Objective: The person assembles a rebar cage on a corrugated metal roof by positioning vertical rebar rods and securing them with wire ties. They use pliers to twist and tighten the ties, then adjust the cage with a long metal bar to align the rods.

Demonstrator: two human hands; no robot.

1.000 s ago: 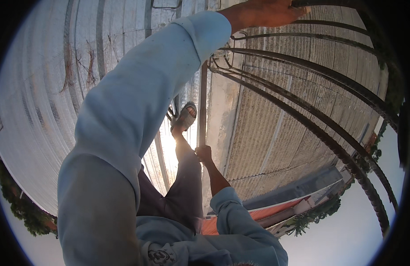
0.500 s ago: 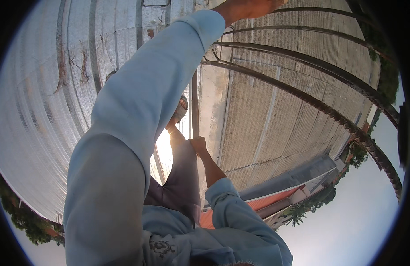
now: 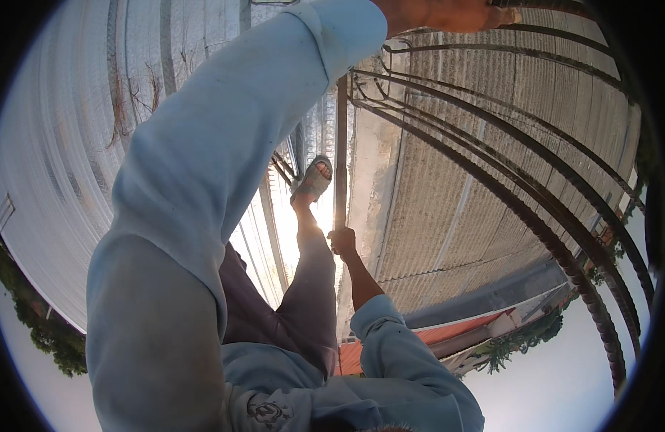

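My left arm, in a pale blue sleeve, stretches up across the picture. At the top edge my left hand [image 3: 448, 14] is partly cut off, with its fingers closed on a dark ribbed steel bar [image 3: 552, 6]. Further down, my right hand [image 3: 342, 242] is closed in a fist around a long narrow brown bar [image 3: 341, 155], which runs upright through the middle. My sandalled foot [image 3: 314, 180] is just left of this bar. More curved-looking rebars [image 3: 491, 173] fan out to the right, their bent hooks [image 3: 379, 90] close to the brown bar's upper part.
Shiny corrugated metal roofing [image 3: 59, 165] spreads on the left, with bright sun glare near my leg. A pale concrete strip [image 3: 368, 165] borders a duller ribbed roof [image 3: 448, 201] on the right. Beyond lie a red roof [image 3: 448, 333], trees [image 3: 523, 338] and sky.
The view has shifted, and the rebars fan out lower and wider on the right. My left hand appears further right. My sandalled foot shows more fully, while my right hand stays on the brown bar.
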